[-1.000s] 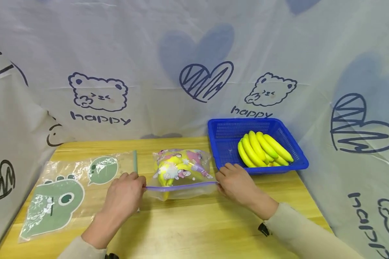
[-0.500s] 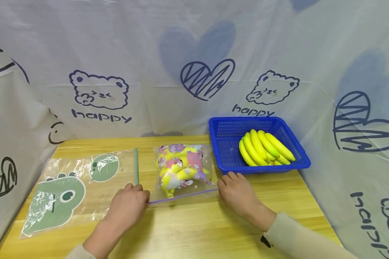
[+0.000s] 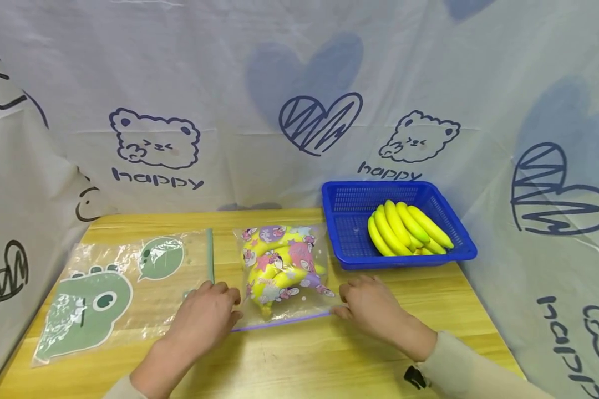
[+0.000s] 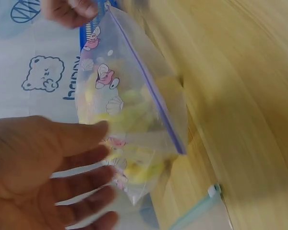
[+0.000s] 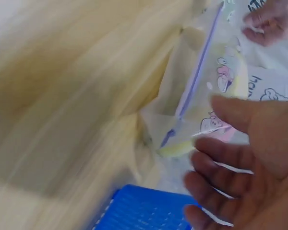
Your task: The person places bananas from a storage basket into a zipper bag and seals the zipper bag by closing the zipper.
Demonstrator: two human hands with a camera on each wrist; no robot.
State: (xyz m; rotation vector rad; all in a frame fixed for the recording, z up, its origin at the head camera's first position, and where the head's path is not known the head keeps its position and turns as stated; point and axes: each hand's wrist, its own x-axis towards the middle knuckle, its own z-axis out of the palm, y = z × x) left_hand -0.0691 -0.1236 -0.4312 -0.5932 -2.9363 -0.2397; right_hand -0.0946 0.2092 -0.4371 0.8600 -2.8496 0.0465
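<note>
On the far left of the wooden table (image 3: 289,360) lies a flat clear bag printed with a green dinosaur (image 3: 115,291), its green zip strip toward the centre; nothing touches it. Next over, the left hand (image 3: 204,318) rests at the left end of the purple zip line, fingers straight and spread wide in the left wrist view, holding nothing. Centre: the cartoon-printed zip bag (image 3: 284,271) lies flat on the table with bananas inside, its purple zip edge (image 3: 279,323) toward the person. The right hand (image 3: 366,307) sits at the right end of that zip, fingers loosely extended, gripping nothing as far as the blurred right wrist view tells. Behind it, a blue basket (image 3: 344,199) holds one more bunch of bananas (image 3: 408,227). Risks, as judged: whether the zip is fully sealed cannot be told, so a gap could let it spring open when the bag is lifted. Trapped air seems to puff the bag and may strain the seal. Pressing flat-handed near the fruit could bruise it. A sweep of the left hand could drag the dinosaur bag along.
</note>
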